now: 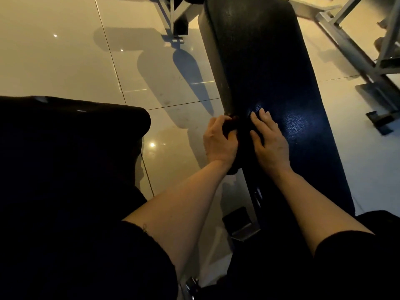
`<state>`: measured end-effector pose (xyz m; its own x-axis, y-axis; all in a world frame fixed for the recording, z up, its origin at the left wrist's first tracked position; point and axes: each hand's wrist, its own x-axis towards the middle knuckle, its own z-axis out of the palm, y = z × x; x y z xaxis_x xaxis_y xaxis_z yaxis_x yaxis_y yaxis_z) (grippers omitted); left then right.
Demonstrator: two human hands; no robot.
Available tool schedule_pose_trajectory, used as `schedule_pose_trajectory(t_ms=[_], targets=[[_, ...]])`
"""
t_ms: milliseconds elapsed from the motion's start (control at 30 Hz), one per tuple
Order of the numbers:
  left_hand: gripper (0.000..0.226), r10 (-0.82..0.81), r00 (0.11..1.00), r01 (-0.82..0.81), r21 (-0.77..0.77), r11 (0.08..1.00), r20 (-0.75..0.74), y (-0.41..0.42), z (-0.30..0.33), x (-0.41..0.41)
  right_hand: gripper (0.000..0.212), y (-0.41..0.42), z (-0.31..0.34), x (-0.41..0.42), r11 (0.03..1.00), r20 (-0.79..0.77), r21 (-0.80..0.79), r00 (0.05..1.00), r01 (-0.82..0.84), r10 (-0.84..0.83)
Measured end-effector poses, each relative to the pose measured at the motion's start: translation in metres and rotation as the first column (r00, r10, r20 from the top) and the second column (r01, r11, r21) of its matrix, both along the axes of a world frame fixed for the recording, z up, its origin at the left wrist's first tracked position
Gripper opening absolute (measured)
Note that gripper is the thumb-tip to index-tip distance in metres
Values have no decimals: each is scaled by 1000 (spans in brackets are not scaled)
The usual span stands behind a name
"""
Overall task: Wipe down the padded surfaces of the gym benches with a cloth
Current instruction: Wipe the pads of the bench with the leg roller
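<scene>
A long black padded bench (266,68) runs away from me through the middle of the head view. A dark cloth (238,135) lies over its left edge, hard to tell apart from the pad in the dim light. My left hand (218,140) grips the cloth at the bench's left side, fingers curled round it. My right hand (268,137) lies flat on the cloth and pad with straight fingers, just right of the left hand.
A second black pad (71,131) fills the left foreground. Glossy beige floor tiles (65,50) lie between the two pads. Grey metal frames stand at the top centre (173,20) and at the right (368,55). The bench's metal foot (240,224) sits below my arms.
</scene>
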<state>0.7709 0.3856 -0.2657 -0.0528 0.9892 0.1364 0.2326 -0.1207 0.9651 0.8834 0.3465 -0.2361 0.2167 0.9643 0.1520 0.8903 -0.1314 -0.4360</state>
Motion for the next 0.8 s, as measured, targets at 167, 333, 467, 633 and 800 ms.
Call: schedule_pose_trajectory(t_ms=[167,333,467,633,800], targets=[[15,-28,1000,28,-77,997,-7,-9,-11,0,45,0,0,-1,1000,3,1,1000,0,0],[18,-73,996,70,-53,996,-58,-10,-8,-2,45,0,-3,-4,1000,15,15,1000,21,-21],[20,-151,983,124,-221,967,-108,-10,-22,-8,40,4,1,-4,995,124,91,991,32,-43],[32,188,956,-108,-327,939,225,51,23,-7,40,28,5,-12,975,157,218,985,34,-69],[32,204,932,-131,-245,961,299,80,34,0,39,34,-6,-15,967,161,255,985,12,-55]])
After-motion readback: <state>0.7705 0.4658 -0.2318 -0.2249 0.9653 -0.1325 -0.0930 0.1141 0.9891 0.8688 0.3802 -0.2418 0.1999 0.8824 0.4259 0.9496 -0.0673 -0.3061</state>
